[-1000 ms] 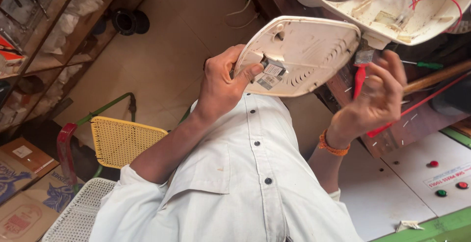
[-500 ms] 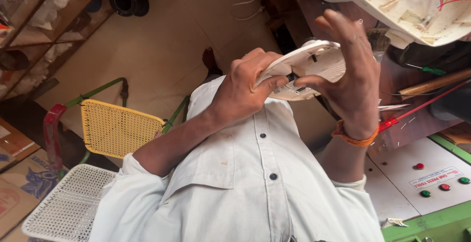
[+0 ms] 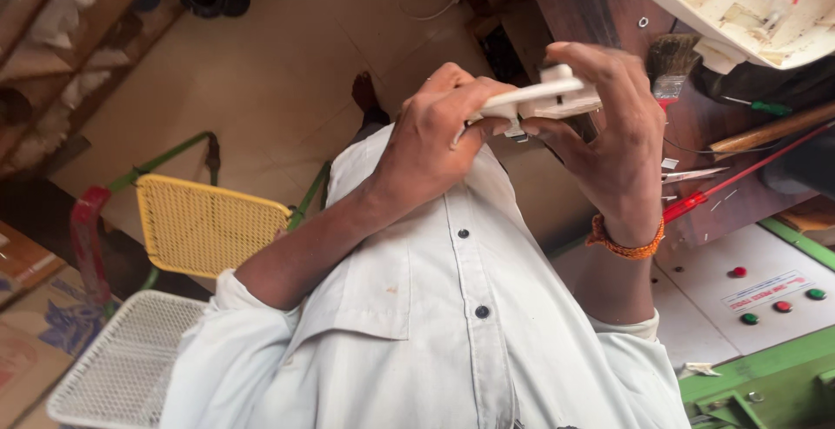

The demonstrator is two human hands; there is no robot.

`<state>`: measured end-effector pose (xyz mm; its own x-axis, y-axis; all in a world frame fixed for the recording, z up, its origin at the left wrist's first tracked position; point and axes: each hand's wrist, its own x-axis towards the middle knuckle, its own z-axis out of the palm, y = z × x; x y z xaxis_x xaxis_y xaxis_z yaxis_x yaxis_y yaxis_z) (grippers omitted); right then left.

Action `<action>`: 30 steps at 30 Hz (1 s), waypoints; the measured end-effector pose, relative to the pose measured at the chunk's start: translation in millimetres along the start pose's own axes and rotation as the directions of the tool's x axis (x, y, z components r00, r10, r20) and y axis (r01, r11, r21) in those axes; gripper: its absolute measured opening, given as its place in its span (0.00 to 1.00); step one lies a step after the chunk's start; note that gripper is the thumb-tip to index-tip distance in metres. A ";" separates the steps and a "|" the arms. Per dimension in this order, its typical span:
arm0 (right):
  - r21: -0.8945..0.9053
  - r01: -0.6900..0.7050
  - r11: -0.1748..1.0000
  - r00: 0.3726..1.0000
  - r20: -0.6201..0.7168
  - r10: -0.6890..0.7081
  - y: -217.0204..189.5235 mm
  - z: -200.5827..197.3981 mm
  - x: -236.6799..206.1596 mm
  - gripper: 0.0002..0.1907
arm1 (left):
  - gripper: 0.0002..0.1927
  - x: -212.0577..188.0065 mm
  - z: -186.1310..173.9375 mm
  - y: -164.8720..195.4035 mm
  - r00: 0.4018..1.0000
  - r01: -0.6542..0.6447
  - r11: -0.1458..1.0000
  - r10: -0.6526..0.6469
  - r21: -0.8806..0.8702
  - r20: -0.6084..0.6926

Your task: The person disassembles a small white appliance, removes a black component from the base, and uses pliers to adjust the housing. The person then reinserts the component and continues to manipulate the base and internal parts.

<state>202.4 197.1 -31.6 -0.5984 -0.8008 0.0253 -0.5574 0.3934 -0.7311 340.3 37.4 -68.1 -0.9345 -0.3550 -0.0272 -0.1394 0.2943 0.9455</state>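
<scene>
Both hands are raised in front of the white shirt (image 3: 452,307), well above the dark wooden workbench (image 3: 600,11).

Grip: the left hand (image 3: 435,137) is closed on the near end of a flat white plastic casing (image 3: 544,98), thumb on top. The right hand (image 3: 617,142) wraps the far end with its fingers curled over. The casing is seen edge-on, level, and touches nothing else.

Progress, my judgement: the casing is in hand for inspection. No tool is held and none touches it. I cannot tell from this edge whether it is shut or open. A second, open white plastic shell with red wiring (image 3: 739,3) lies at the workbench's far right corner, untouched.

Counts:
- casings in hand: one
- open shells on the workbench: one
- bristle brush (image 3: 671,63): one
- green-handled screwdriver (image 3: 765,107): one
- buttons on the white panel (image 3: 696,298): two red, two green
- mesh seats on the floor: one yellow (image 3: 204,224), one white (image 3: 122,368)
- orange thread bracelet (image 3: 626,242) on the right wrist: one
</scene>
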 end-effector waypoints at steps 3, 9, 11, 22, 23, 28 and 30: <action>-0.018 0.029 0.999 0.963 -0.267 -0.033 13.2 0.1 -13.2 0.22 | 0.14 11.0 -14.5 -11.2 0.970 0.244 0.968 -0.242 -0.059 0.032; 0.080 -0.153 0.985 0.773 -0.612 0.170 56.4 -7.5 -34.1 0.26 | 0.19 11.6 -28.1 -36.7 0.969 0.243 0.761 -0.219 -0.601 0.114; 0.367 -0.140 0.920 0.761 -0.554 0.337 66.5 -4.7 -40.4 0.32 | 0.20 11.1 -27.6 -42.4 0.969 0.238 0.713 -0.224 -0.660 0.107; 0.800 0.080 0.594 0.811 -0.399 0.428 118.7 32.7 -70.7 0.33 | 0.26 -1.1 -25.4 -43.1 0.948 0.317 0.776 -0.254 -0.546 0.190; 0.766 0.087 0.637 0.799 -0.436 0.415 120.7 32.6 -71.6 0.31 | 0.29 -0.6 -27.6 -40.8 0.955 0.290 0.806 -0.211 -0.517 0.207; 0.670 0.075 0.739 0.759 -0.519 0.394 109.6 29.6 -66.2 0.29 | 0.36 1.4 -39.7 -26.5 0.968 0.240 0.911 -0.200 -0.335 0.151; 0.654 0.095 0.750 0.755 -0.539 0.374 100.8 28.5 -59.1 0.29 | 0.37 2.8 -45.4 -23.7 0.973 0.219 0.929 -0.187 -0.298 0.134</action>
<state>198.0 271.2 -126.3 -0.9702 -0.2142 0.1129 -0.0986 -0.0765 -0.9922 355.9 -10.9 -75.8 -0.9272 -0.2819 -0.2465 -0.2367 -0.0690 0.9691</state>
